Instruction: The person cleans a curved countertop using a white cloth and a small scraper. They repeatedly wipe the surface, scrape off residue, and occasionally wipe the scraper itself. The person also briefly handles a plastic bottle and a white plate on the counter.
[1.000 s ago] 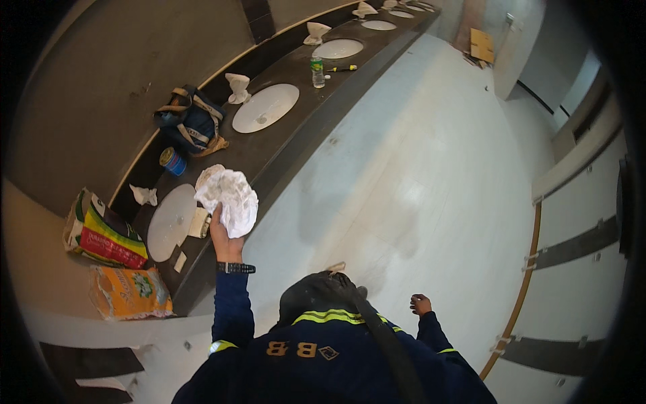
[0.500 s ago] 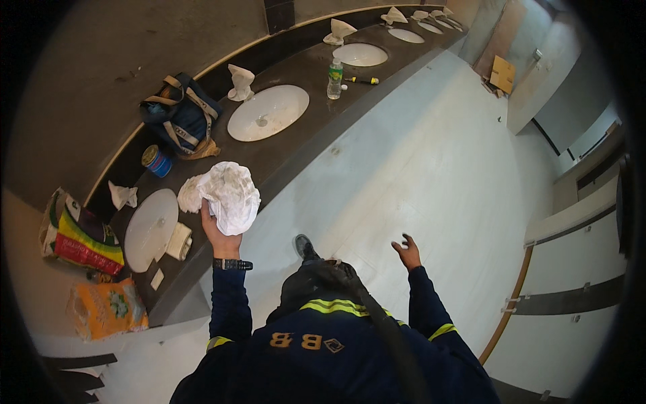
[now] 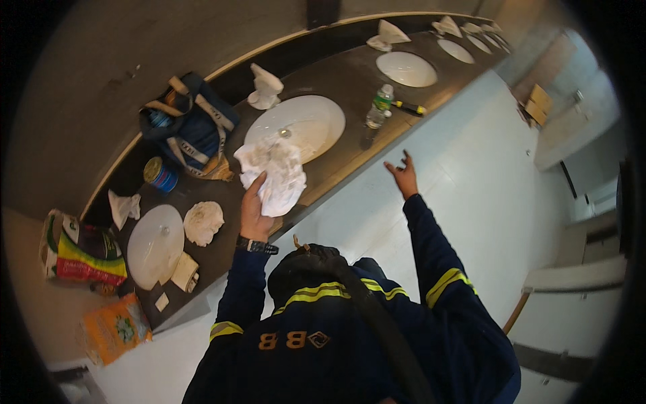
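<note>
A crumpled, stained white cloth (image 3: 277, 176) is gripped at its lower left edge by my left hand (image 3: 256, 209), its thumb lying on top. The cloth hangs at the counter's front side and overlaps the lower rim of an oval white basin (image 3: 319, 128). My right hand (image 3: 404, 176) is held out over the floor beyond the counter edge, fingers apart, with nothing in it. Nearest to it on the counter are a clear plastic bottle (image 3: 379, 106) with a green label and a yellow-and-black screwdriver-like tool (image 3: 409, 108). A second bunched whitish cloth (image 3: 204, 223) lies beside the nearer basin (image 3: 149, 249).
The long dark counter (image 3: 222, 202) carries more basins, with white-wrapped faucets (image 3: 265, 87) behind them. A blue tool bag (image 3: 187, 128) and a blue tin (image 3: 160, 175) stand along the wall. Colourful sacks (image 3: 84, 252) are at the near left end. Cardboard (image 3: 537, 106) leans far right.
I have moved along the counter toward the second basin, carrying the white cloth. The bunched cloth near the first basin now shows apart from it. My right hand has swung forward toward the bottle.
</note>
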The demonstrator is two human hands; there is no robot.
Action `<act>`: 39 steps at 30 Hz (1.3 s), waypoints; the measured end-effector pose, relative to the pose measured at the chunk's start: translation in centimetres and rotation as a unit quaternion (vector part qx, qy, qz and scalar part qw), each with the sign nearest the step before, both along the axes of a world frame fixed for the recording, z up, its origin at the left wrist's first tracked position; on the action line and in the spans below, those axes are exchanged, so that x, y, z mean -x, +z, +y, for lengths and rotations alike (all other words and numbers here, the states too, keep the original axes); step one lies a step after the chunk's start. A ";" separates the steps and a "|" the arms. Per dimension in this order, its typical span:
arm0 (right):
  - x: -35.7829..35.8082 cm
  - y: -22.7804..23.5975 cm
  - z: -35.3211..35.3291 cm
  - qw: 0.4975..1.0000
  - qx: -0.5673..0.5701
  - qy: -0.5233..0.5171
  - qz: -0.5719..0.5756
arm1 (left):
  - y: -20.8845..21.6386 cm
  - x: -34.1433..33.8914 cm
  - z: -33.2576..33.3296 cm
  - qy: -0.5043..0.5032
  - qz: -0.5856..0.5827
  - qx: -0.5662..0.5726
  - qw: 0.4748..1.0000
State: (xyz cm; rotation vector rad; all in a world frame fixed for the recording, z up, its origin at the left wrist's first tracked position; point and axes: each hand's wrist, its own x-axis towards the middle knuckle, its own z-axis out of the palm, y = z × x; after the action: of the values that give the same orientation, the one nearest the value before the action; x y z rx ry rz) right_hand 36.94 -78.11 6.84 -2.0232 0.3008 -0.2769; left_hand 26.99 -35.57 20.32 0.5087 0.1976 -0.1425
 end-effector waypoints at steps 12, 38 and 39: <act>-19.4 -1.0 -2.4 0.988 0.044 0.110 -0.100 | 3.0 -3.1 -7.1 0.077 -0.052 0.063 0.994; -15.3 16.8 3.5 0.841 0.245 0.444 -0.191 | 0.9 -12.3 -18.3 0.125 -0.089 0.146 0.977; -15.0 17.6 3.7 0.825 0.284 0.446 -0.197 | 0.7 -12.5 -18.5 0.127 -0.094 0.162 0.974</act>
State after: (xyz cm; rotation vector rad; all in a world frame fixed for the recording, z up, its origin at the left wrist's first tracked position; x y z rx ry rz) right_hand 51.94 -74.43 24.45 -2.3638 -1.1000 -0.1830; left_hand 39.53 -54.05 21.07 0.1668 0.0510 0.1228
